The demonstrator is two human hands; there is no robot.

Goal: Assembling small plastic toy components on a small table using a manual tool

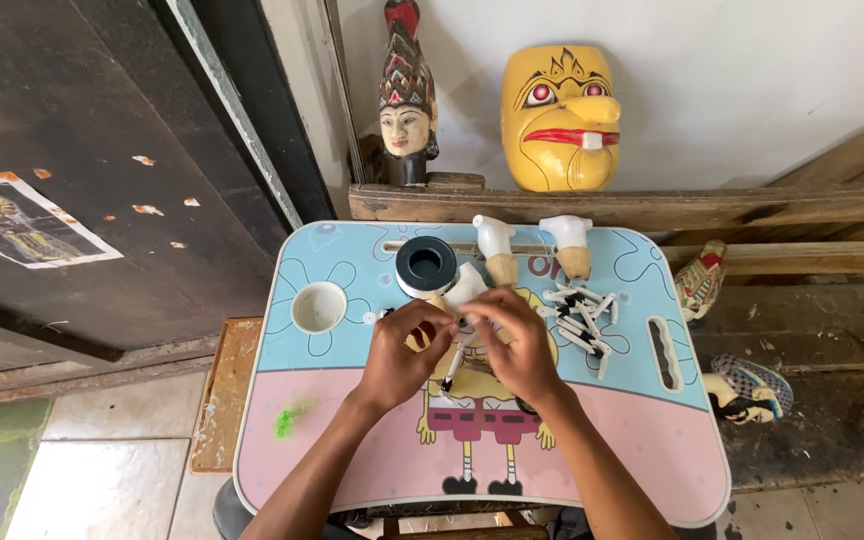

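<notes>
Working over a small lap table [592, 440] with a cartoon print, blue above and pink below, both hands meet near its middle. The left hand [399, 357] and right hand [520, 350] have their fingers pinched together on a small white carved piece [464, 288] held between them, just above the tabletop. A thin brush [451, 370] with a dark tip hangs slanted under the right hand's fingers; which fingers carry it I cannot tell.

Just behind the hands stands a round jar [425, 266] with a black rim, touching or nearly touching the white piece. To the left sits a white cup [319, 306], well apart from the hands. Behind, near the far edge, lie 2 white-headed wooden pieces [532, 246] side by side. To the right of the hands is a loose pile of small white sticks [580, 318] with dark marks. A green smear [288, 418] marks the pink area at the left.

On the wooden ledge against the wall stand a yellow mask [560, 118] and a carved puppet head [408, 95]. 2 more painted puppet heads [727, 335] lie right of the table.
</notes>
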